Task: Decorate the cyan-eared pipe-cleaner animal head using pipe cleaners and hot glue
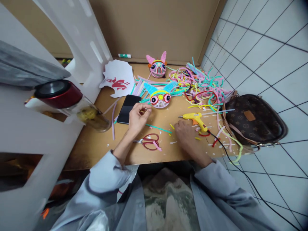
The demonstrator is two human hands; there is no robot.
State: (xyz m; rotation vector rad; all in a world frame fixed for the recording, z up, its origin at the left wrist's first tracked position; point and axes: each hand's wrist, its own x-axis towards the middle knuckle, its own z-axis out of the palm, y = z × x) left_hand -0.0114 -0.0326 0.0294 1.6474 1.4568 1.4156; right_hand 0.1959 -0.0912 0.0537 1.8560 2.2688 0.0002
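Observation:
My left hand [139,118] is just in front of a craft animal face [160,97] with blue fuzzy ears, big red-rimmed eyes and a yellow nose. Its thumb and fingers are pinched together; what is between them, if anything, is too small to make out. Beside the yellow hot glue gun [195,118], my right hand [184,133] rests low on the table with curled fingers, their tips mostly hidden. A teal pipe cleaner [159,128] lies between the hands. Red-handled scissors [150,141] are nearer the front edge. A pink-eared face [158,69] stands behind the blue one.
A heap of coloured pipe cleaners [199,83] covers the back right. A black phone [128,109], white paper cutout [117,78] and glass bottle [89,112] are at left. A brown handbag [255,118] sits at right; the glue gun's cord [243,171] trails off the table.

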